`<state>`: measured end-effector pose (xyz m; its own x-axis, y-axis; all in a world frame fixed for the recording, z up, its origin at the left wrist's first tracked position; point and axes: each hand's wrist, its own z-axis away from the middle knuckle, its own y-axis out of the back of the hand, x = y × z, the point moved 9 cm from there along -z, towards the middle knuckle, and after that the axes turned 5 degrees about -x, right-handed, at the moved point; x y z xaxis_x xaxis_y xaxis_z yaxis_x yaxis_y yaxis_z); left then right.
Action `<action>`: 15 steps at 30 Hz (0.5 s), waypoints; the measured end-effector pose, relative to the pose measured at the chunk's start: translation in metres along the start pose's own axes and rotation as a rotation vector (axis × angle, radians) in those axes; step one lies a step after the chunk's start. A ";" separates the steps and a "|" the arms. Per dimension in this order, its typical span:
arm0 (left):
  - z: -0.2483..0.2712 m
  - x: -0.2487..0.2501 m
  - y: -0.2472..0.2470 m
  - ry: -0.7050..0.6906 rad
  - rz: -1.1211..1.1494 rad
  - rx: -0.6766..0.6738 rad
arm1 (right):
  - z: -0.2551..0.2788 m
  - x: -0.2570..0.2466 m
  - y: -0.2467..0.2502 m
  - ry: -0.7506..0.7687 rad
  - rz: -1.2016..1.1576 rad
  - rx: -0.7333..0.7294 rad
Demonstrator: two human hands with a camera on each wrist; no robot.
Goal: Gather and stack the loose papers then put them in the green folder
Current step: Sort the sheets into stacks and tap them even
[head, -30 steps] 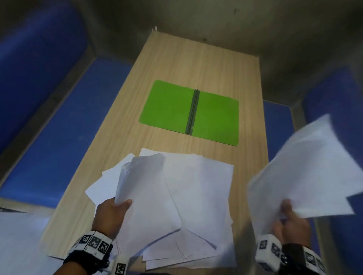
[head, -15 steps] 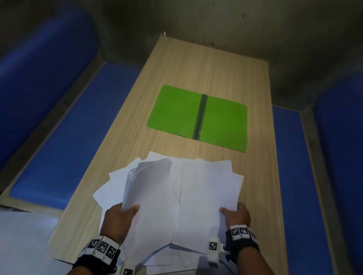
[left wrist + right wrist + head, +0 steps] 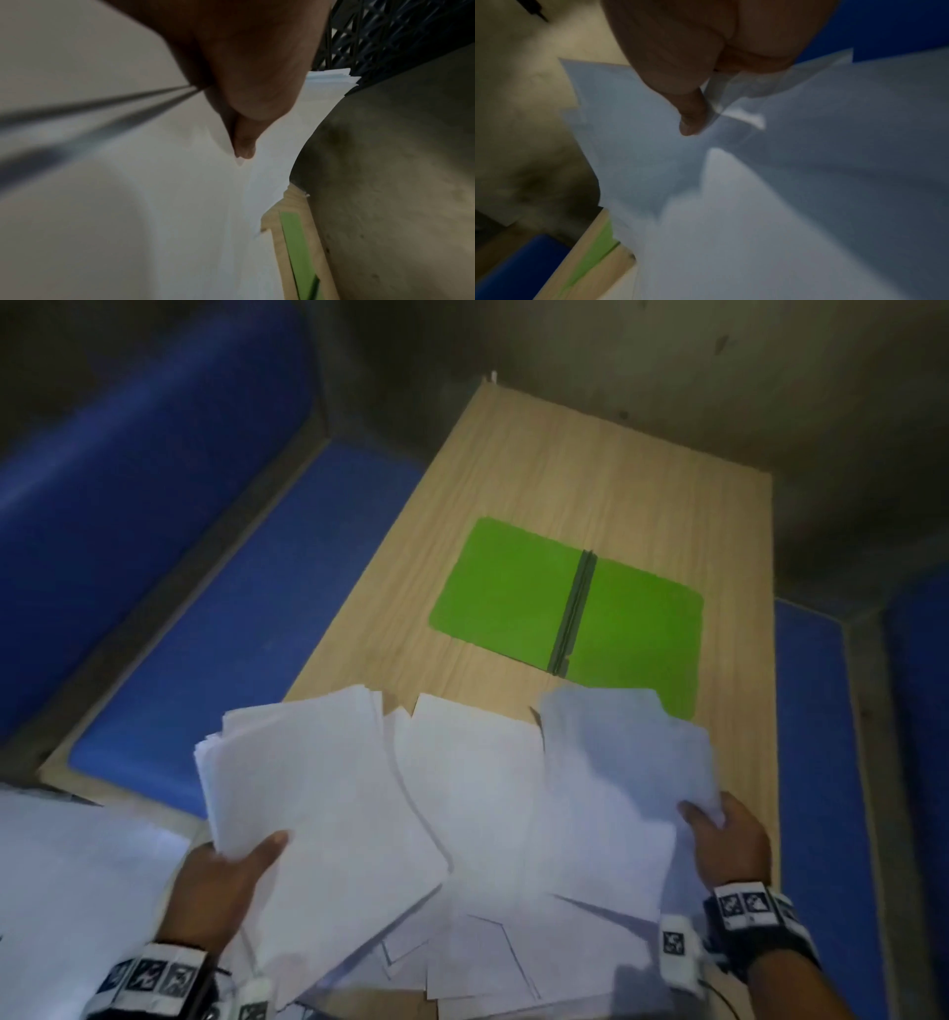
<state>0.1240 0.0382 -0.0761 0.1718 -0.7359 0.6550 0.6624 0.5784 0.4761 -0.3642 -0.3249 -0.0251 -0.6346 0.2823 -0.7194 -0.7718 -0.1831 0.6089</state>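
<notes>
A green folder (image 3: 567, 616) lies open and flat on the far half of the wooden table (image 3: 590, 474). White loose papers (image 3: 477, 793) cover the near half in an untidy spread. My left hand (image 3: 226, 875) grips a lifted sheaf of papers (image 3: 308, 788) at its near left edge, thumb on top. My right hand (image 3: 719, 834) pinches the right edge of another raised bunch (image 3: 626, 762), whose far corner overlaps the folder's near right corner. In the wrist views each thumb, left (image 3: 244, 146) and right (image 3: 690, 119), presses on white paper, and a strip of the folder (image 3: 298, 253) shows beyond.
Blue padded benches (image 3: 215, 588) flank the table on the left and on the right (image 3: 816, 762). A dark concrete wall (image 3: 616, 351) rises behind the far end. More white sheets (image 3: 77, 891) lie low at the left, off the table's near corner.
My right hand brought its sheaf in from the far right onto the pile. Both hands now lift and spread their bunches apart, the left one moving left and up.
</notes>
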 end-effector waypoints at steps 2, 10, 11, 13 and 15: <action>-0.005 -0.013 0.023 0.035 -0.025 0.026 | -0.014 -0.023 0.015 0.048 0.043 0.016; -0.005 -0.047 0.052 0.114 0.024 0.076 | -0.038 -0.129 -0.050 0.135 0.130 -0.304; -0.005 -0.050 0.051 0.127 0.039 0.075 | -0.038 -0.132 -0.081 0.130 0.197 -0.404; -0.004 -0.054 0.047 0.151 0.067 0.070 | -0.031 -0.125 -0.141 0.088 0.405 -0.580; -0.003 -0.055 0.043 0.153 0.088 0.069 | -0.028 -0.098 -0.179 -0.050 0.596 -0.612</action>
<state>0.1447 0.1027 -0.0936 0.3389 -0.7232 0.6017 0.5896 0.6617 0.4632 -0.1654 -0.3459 -0.0728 -0.9499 0.0159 -0.3121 -0.2046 -0.7866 0.5826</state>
